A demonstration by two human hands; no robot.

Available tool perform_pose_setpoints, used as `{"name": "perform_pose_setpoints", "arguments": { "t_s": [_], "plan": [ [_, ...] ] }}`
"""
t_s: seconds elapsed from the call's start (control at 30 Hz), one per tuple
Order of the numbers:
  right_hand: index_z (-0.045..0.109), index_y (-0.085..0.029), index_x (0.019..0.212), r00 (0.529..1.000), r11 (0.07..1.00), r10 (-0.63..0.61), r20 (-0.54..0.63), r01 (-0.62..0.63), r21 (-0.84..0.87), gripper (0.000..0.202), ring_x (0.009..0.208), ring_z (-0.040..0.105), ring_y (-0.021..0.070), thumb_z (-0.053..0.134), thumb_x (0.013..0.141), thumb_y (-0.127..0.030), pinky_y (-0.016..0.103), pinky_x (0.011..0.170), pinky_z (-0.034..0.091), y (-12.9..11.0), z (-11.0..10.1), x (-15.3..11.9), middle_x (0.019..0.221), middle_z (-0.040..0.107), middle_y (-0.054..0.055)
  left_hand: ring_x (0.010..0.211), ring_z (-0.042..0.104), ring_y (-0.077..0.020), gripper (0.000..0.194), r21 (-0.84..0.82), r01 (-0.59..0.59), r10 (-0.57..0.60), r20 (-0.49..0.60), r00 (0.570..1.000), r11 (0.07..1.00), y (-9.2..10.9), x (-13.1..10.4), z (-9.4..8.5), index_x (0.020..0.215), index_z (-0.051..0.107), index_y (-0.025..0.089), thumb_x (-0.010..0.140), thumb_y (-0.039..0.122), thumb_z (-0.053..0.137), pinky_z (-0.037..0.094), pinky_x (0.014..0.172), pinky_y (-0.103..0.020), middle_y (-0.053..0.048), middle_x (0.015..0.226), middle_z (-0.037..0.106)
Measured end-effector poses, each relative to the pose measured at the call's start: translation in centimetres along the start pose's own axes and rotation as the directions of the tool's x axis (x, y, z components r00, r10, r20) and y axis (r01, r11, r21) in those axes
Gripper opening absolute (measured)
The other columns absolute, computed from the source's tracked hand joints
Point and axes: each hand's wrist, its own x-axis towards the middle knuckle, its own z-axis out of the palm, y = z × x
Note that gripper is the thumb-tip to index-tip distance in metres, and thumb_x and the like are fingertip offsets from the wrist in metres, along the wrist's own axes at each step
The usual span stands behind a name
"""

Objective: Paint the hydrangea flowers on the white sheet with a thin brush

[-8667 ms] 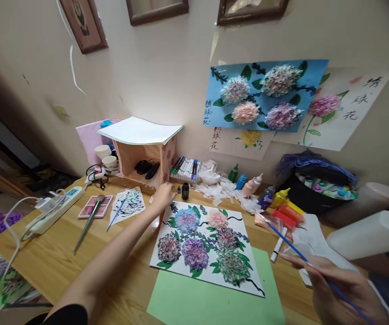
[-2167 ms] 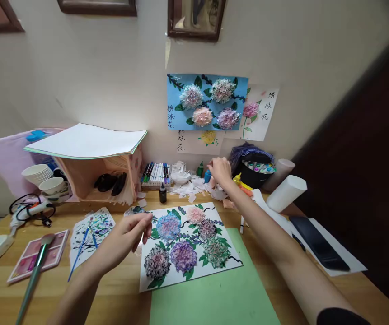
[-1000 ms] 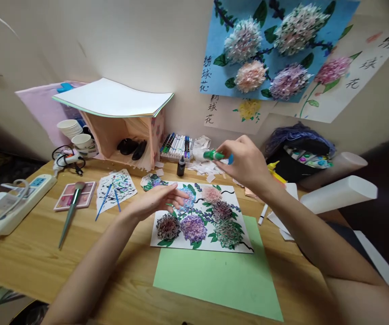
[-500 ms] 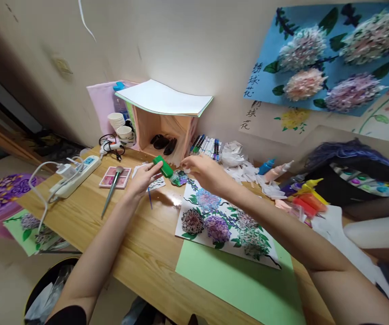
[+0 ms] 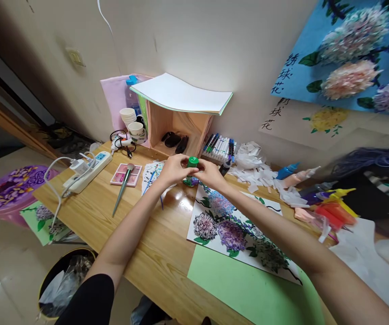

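Observation:
My left hand (image 5: 176,173) and my right hand (image 5: 211,174) meet over the back of the table, closed around a small green bottle (image 5: 193,161) from both sides. The top end of the bottle faces up; most of its body is hidden by fingers. Just below it sits a small paint-smeared dish (image 5: 190,181), partly covered by my hands. A paint-marked paper (image 5: 151,175) with a thin blue brush (image 5: 150,178) lies left of my left hand. Below my right forearm is a white board with textured hydrangeas (image 5: 231,234) on it.
Green paper (image 5: 228,280) lies under the board. A makeup brush (image 5: 123,189) rests on a pink palette (image 5: 114,176), near a power strip (image 5: 89,174). Markers (image 5: 219,146), crumpled tissue (image 5: 248,158) and paint bottles (image 5: 287,170) line the back. A pink box (image 5: 150,128) stands against the wall.
The green bottle, tilted in my left hand before, now stands more upright between both hands. My right hand has come in against it. The view has shifted left.

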Motion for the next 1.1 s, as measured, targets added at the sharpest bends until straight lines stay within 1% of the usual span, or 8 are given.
{"name": "perform_pose_setpoints", "arguments": {
  "t_s": [0.07, 0.17, 0.3, 0.4, 0.57, 0.73, 0.97, 1.1],
  "plan": [
    [0.066, -0.013, 0.088, 1.0, 1.0, -0.01, -0.008, 0.01, -0.008, 0.019, 0.077, 0.063, 0.0181, 0.06, 0.073, -0.023, 0.029, 0.072, 0.047, 0.5, 0.3, 0.1, 0.088, 0.071, 0.007, 0.077, 0.063, -0.0195, 0.025, 0.004, -0.045, 0.045, 0.02, 0.999, 0.999, -0.6, 0.0, 0.2, 0.085, 0.07, 0.014, 0.068, 0.031, 0.072, 0.048, 0.069, -0.029, -0.008, 0.084, 0.069],
    [0.066, -0.014, 0.088, 0.999, 0.999, -0.036, -0.021, 0.036, -0.015, 0.018, 0.076, 0.062, 0.0177, 0.059, 0.073, -0.021, 0.027, 0.07, 0.046, 1.1, 0.7, 0.1, 0.087, 0.07, 0.005, 0.074, 0.062, -0.0174, 0.02, -0.046, -0.083, 0.085, 0.031, 0.996, 0.995, -1.5, 0.2, 0.4, 0.083, 0.069, 0.014, 0.068, 0.028, 0.071, 0.048, 0.067, -0.027, -0.005, 0.08, 0.067],
    [0.066, -0.014, 0.083, 0.998, 0.998, -0.056, -0.038, 0.055, -0.019, 0.016, 0.071, 0.06, 0.0165, 0.057, 0.074, -0.022, 0.026, 0.066, 0.044, 1.4, 1.1, 0.3, 0.081, 0.069, 0.004, 0.069, 0.062, -0.0159, 0.014, -0.078, -0.073, 0.074, 0.012, 0.997, 0.994, -2.1, 0.3, 0.7, 0.079, 0.069, 0.015, 0.069, 0.025, 0.07, 0.048, 0.065, -0.026, -0.003, 0.076, 0.067],
    [0.067, -0.013, 0.08, 0.997, 0.997, -0.067, -0.05, 0.066, -0.027, 0.015, 0.068, 0.058, 0.0161, 0.057, 0.073, -0.023, 0.025, 0.063, 0.042, 1.5, 1.1, 0.4, 0.075, 0.067, 0.003, 0.067, 0.062, -0.015, 0.013, -0.103, -0.063, 0.063, -0.005, 0.998, 0.993, -2.2, 0.4, 0.8, 0.078, 0.069, 0.015, 0.069, 0.024, 0.07, 0.047, 0.062, -0.024, -0.002, 0.074, 0.067],
    [0.067, -0.013, 0.079, 0.995, 0.997, -0.078, -0.061, 0.076, -0.032, 0.016, 0.065, 0.056, 0.0147, 0.056, 0.073, -0.023, 0.024, 0.061, 0.04, 1.6, 1.2, 0.5, 0.07, 0.064, 0.002, 0.065, 0.061, -0.0134, 0.011, -0.089, -0.089, 0.086, -0.033, 0.996, 0.992, -2.4, 0.3, 0.8, 0.074, 0.069, 0.016, 0.066, 0.022, 0.072, 0.046, 0.06, -0.022, -0.001, 0.071, 0.066],
    [0.067, -0.012, 0.078, 0.995, 0.997, -0.072, -0.073, 0.07, -0.029, 0.018, 0.063, 0.054, 0.014, 0.056, 0.073, -0.025, 0.023, 0.059, 0.038, 1.6, 1.3, 0.6, 0.068, 0.064, 0.002, 0.066, 0.062, -0.0147, 0.014, -0.094, -0.08, 0.078, -0.026, 0.997, 0.992, -2.6, 0.4, 0.9, 0.079, 0.07, 0.015, 0.067, 0.023, 0.07, 0.047, 0.061, -0.023, -0.002, 0.073, 0.067],
    [0.067, -0.012, 0.076, 0.996, 0.998, -0.056, -0.07, 0.055, -0.027, 0.019, 0.062, 0.054, 0.0137, 0.055, 0.071, -0.025, 0.022, 0.058, 0.037, 1.8, 1.5, 0.6, 0.066, 0.063, 0.002, 0.065, 0.062, -0.0149, 0.013, -0.047, -0.072, 0.071, -0.023, 0.997, 0.996, -2.7, 0.3, 0.9, 0.078, 0.071, 0.016, 0.067, 0.021, 0.069, 0.047, 0.061, -0.024, -0.002, 0.072, 0.067],
    [0.067, -0.012, 0.075, 0.996, 0.998, -0.056, -0.073, 0.054, -0.033, 0.018, 0.062, 0.054, 0.0139, 0.055, 0.071, -0.025, 0.023, 0.058, 0.037, 1.7, 1.4, 0.6, 0.067, 0.063, 0.002, 0.067, 0.062, -0.0149, 0.013, -0.049, -0.082, 0.081, -0.023, 0.996, 0.995, -2.6, 0.3, 0.9, 0.079, 0.071, 0.016, 0.067, 0.021, 0.068, 0.048, 0.063, -0.024, -0.002, 0.074, 0.067]
  ]
}}
